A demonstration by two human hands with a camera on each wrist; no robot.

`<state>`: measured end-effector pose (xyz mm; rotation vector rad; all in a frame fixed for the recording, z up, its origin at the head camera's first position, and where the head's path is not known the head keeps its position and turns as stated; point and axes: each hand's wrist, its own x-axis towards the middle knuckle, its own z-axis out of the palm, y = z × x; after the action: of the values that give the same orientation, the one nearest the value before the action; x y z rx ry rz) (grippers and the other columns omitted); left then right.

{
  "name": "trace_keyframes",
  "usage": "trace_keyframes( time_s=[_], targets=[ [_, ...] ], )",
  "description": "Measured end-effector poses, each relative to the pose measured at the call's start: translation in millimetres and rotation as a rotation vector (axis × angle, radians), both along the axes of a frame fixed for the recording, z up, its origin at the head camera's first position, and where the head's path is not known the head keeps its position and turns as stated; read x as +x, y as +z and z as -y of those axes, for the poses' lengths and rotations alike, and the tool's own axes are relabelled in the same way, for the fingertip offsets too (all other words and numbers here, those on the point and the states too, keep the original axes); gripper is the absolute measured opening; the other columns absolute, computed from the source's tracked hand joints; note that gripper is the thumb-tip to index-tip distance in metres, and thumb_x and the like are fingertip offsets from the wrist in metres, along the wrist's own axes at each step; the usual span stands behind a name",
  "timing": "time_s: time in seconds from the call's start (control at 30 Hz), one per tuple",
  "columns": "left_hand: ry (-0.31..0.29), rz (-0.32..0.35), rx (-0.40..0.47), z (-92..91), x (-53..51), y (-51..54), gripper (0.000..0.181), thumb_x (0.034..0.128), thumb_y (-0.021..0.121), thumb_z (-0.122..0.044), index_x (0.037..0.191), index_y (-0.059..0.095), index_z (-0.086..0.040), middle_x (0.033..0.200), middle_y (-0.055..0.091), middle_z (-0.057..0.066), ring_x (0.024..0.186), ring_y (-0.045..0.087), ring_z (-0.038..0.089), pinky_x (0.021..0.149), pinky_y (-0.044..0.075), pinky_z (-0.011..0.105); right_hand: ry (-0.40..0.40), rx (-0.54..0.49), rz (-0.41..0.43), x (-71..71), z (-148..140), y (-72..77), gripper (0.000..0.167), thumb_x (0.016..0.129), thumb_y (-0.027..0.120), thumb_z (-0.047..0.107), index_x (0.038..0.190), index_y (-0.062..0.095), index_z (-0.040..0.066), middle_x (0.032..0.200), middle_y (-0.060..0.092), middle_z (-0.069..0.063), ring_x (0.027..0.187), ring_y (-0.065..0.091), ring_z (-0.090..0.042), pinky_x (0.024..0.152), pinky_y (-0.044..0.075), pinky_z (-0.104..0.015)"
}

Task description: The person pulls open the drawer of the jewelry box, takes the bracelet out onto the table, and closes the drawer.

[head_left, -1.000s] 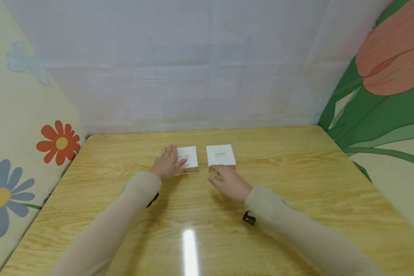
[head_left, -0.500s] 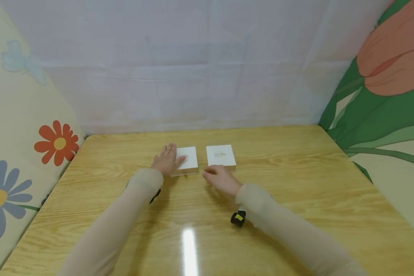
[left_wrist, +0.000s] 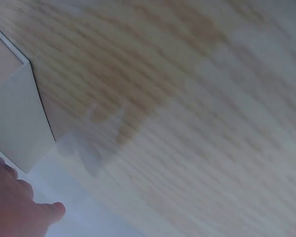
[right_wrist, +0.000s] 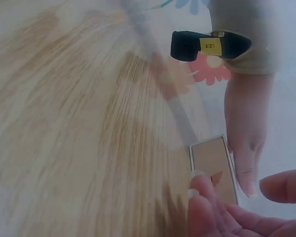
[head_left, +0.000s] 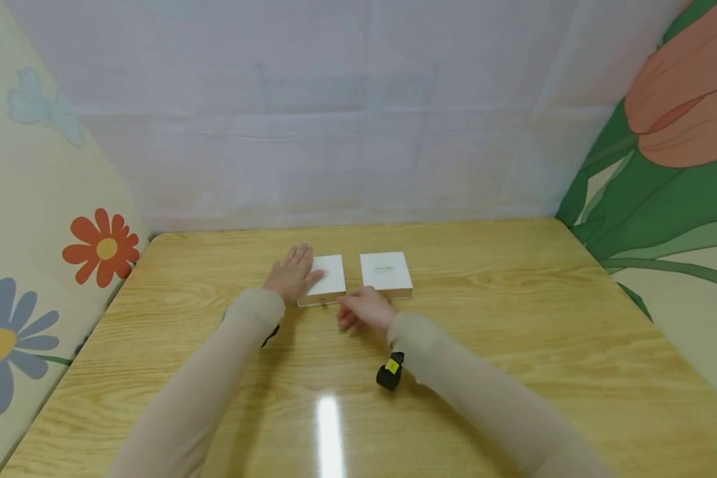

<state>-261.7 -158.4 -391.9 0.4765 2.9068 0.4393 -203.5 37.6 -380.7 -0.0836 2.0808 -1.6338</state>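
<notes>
Two flat, square white boxes with small printing on their lids lie side by side on the table. On the left box (head_left: 332, 282) rests my left hand (head_left: 289, 275), its fingers straight and its thumb over the lid. My right hand (head_left: 366, 308) is just in front of the gap between the boxes, close to the left box's front side. In the right wrist view, its fingertips (right_wrist: 202, 197) reach the tan side of that box (right_wrist: 209, 153), by a small tab, with the thumb apart. The right box (head_left: 386, 270) stands untouched behind the right hand.
The boxes lie on a wood-grain table (head_left: 514, 292). A white cloth (head_left: 334, 133) hangs behind it, and flower-printed panels (head_left: 681, 252) stand at both sides. Each wrist wears a black camera (head_left: 390, 373) on a strap.
My right hand has moved left from in front of the right box toward the front of the left box, turning at the wrist. The left hand has stayed on the left box.
</notes>
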Motion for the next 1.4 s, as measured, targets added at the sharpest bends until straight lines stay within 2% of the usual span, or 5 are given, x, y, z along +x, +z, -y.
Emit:
trace_keyframes(
  time_s=[0.33,0.53,0.73,1.07,1.4],
  targets=[
    [-0.033,0.033,0.014,3.9,0.0,-0.8,0.068,0.1066,0.029,-0.042,0.155,0.009,0.001,0.161,0.002,0.016,0.147,0.000,0.033,0.112,0.005,0.062,-0.068,-0.098,0.168,-6.6,22,-8.9,0.026,0.101,0.046,0.011,0.107,0.055,-0.013,0.069,0.060,-0.008,0.051,0.056,-0.010,0.046,0.049,-0.020],
    [-0.042,0.030,-0.010,1.9,-2.7,-7.5,0.067,0.1067,0.026,-0.043,0.155,0.010,0.001,0.161,0.003,0.015,0.147,0.001,0.033,0.113,0.008,0.061,-0.094,-0.139,0.223,-8.1,27,-15.2,0.025,0.101,0.045,0.011,0.107,0.056,-0.011,0.065,0.060,-0.008,0.048,0.056,-0.010,0.044,0.048,-0.019],
    [-0.049,0.014,-0.036,-1.0,-1.5,-7.1,0.065,0.1071,0.025,-0.041,0.154,0.011,0.002,0.161,0.006,0.017,0.148,0.001,0.032,0.114,0.006,0.060,-0.121,-0.182,0.277,-10.3,31,-20.7,0.025,0.102,0.045,0.012,0.102,0.058,-0.009,0.064,0.062,-0.008,0.048,0.059,-0.011,0.044,0.049,-0.020],
    [-0.042,0.015,-0.047,0.2,-2.1,-3.4,0.066,0.1067,0.024,-0.043,0.155,0.011,0.001,0.161,0.007,0.016,0.148,-0.001,0.030,0.114,0.004,0.059,-0.089,-0.259,0.324,-13.0,36,-21.4,0.022,0.102,0.044,0.008,0.089,0.058,-0.003,0.063,0.063,-0.008,0.049,0.060,-0.010,0.045,0.050,-0.020],
    [-0.046,0.018,-0.050,3.0,-5.3,-5.1,0.066,0.1065,0.024,-0.044,0.155,0.011,-0.001,0.161,0.007,0.015,0.148,-0.001,0.029,0.114,0.005,0.059,-0.148,-0.269,0.311,-11.2,42,-24.6,0.021,0.101,0.043,0.004,0.086,0.056,-0.002,0.060,0.061,-0.008,0.045,0.059,-0.010,0.043,0.049,-0.021]
  ],
)
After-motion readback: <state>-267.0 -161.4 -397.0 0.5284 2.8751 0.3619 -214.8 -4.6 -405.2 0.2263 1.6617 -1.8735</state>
